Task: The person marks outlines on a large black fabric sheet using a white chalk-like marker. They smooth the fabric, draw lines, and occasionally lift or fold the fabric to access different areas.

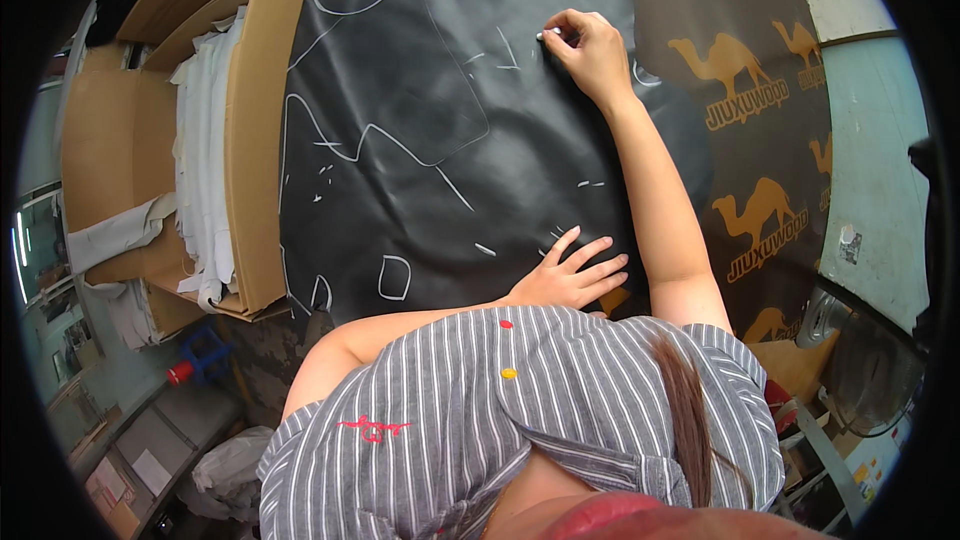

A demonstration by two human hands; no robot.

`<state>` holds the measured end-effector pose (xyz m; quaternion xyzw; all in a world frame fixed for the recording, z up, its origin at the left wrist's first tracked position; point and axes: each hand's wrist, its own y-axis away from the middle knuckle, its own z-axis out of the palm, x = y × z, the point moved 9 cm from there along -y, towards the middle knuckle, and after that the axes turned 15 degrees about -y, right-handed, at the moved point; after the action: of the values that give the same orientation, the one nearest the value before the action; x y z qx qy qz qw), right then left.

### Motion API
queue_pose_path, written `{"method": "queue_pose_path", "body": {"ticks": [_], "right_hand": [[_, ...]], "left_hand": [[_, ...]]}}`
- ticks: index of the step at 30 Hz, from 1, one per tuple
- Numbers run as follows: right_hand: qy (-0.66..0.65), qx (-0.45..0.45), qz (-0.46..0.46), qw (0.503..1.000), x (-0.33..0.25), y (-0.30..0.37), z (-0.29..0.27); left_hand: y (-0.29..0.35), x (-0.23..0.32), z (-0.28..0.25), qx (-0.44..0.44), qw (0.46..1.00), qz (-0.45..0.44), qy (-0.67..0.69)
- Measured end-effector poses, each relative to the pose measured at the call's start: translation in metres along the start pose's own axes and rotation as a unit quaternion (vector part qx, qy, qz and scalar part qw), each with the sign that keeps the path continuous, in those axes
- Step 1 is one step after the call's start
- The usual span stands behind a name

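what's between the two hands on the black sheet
Between the left hand and the right hand, the head view shows black sheet with a few short white dashes.

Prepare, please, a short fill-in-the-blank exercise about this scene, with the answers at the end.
1. The right hand pinches a small ____ piece.
2. The left hand rests, fingers spread, on the ____ sheet.
3. The cardboard box stands to the ____ of the sheet.
4. The shirt is patterned with ____.

Missing words: white; black; left; stripes.
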<state>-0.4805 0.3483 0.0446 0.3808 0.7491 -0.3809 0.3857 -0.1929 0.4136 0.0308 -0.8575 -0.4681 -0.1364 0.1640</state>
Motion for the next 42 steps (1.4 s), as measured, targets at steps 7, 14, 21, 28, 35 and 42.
{"method": "queue_pose_path", "body": {"ticks": [7,14,21,28,35,42], "right_hand": [[-0.259,0.114,0.081,0.956,0.050,-0.015,-0.025],[-0.276,0.026,0.072,0.958,0.036,-0.064,0.030],[-0.312,-0.002,0.062,0.948,0.038,-0.083,0.063],[-0.224,0.029,0.029,0.974,0.046,-0.104,0.043],[-0.084,-0.065,-0.059,0.993,-0.016,-0.093,0.113],[0.000,-0.093,-0.097,0.991,-0.025,-0.097,0.121]], "left_hand": [[0.002,0.000,0.001,0.006,1.000,-0.006,-0.001],[0.001,0.000,-0.002,0.030,1.000,-0.004,-0.006],[0.000,-0.002,0.007,0.045,0.998,-0.012,-0.033],[0.002,-0.002,0.006,0.026,0.999,-0.003,-0.047],[0.004,-0.003,0.010,0.075,0.996,0.000,-0.045],[0.001,-0.002,0.009,0.052,0.998,0.001,-0.030]]}}
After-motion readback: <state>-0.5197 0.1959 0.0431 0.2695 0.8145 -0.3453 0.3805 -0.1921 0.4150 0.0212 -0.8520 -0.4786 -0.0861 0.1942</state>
